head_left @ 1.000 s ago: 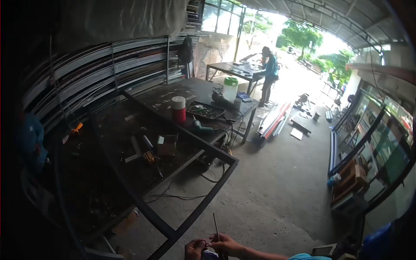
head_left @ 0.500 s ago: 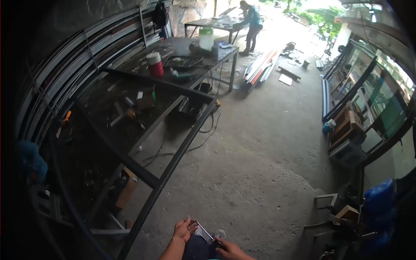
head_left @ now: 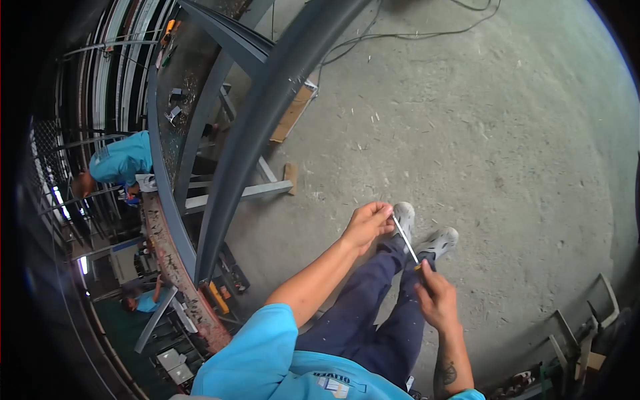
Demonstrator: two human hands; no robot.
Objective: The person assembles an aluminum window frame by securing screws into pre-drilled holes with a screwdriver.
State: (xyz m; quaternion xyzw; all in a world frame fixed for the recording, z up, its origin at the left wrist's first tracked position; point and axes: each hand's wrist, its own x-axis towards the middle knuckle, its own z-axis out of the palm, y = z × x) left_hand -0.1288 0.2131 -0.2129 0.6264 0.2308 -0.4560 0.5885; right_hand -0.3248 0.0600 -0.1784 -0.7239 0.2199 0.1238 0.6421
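Note:
A thin screwdriver (head_left: pixel 405 239) with a bright metal shaft slants between my hands, above my shoes. My right hand (head_left: pixel 438 299) is closed round its handle, of which only a small orange-brown part shows. The fingers of my left hand (head_left: pixel 369 225) are pinched together at the screwdriver's tip. Whether a small piece sits between those fingertips, I cannot make out. To the left of my hands, a dark grey metal frame (head_left: pixel 243 137) rests on the workbench, apart from both hands.
A cardboard box (head_left: pixel 292 115) and a cable (head_left: pixel 407 35) lie by the bench. Two people in blue shirts, one nearer (head_left: pixel 123 160) and one lower (head_left: pixel 148 301), are beyond the frame. Chair-like legs (head_left: pixel 608 300) stand at lower right on the concrete floor.
My view has tipped down and turned, so the hands sit higher in the picture and the frame looks closer. The screwdriver stays in my right hand, its tip at my left fingers.

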